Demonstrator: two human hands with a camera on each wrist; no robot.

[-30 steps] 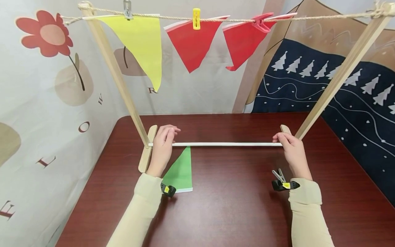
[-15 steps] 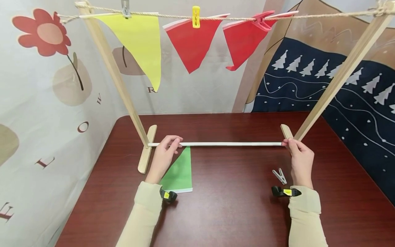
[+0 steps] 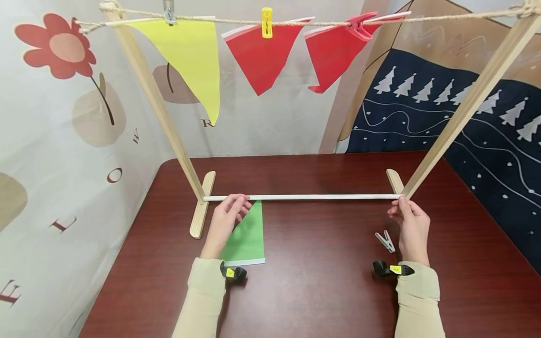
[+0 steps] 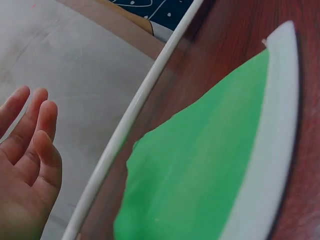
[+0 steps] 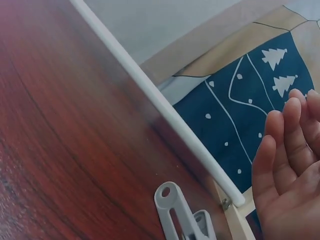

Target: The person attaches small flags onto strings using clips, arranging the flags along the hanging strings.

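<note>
A white rod [image 3: 321, 197] spans the two wooden stands low across the table. At its left part, my left hand [image 3: 228, 220] has its fingertips overlapping the rod in the head view. The left wrist view shows that hand's fingers [image 4: 47, 117] loosely bent, with nothing between them. My right hand [image 3: 412, 225] is by the rod's right end, its fingers [image 5: 280, 145] relaxed and holding nothing in the right wrist view. A green pennant [image 3: 247, 237] with a white edge lies beside the left hand. Near the right wrist is a grey clothespin [image 3: 385, 241].
Overhead, a rope [image 3: 236, 21] runs between the wooden posts. A yellow pennant [image 3: 190, 56] and two red ones hang from it, with a grey, a yellow [image 3: 266, 22] and a pink clothespin [image 3: 359, 26]. Wooden feet [image 3: 202, 206] support the posts on the table [image 3: 313, 291].
Both hands have come toward the front of the table. The right hand has also shifted slightly right, and more of the rod's right end shows. The pennants and clothespins stay in place.
</note>
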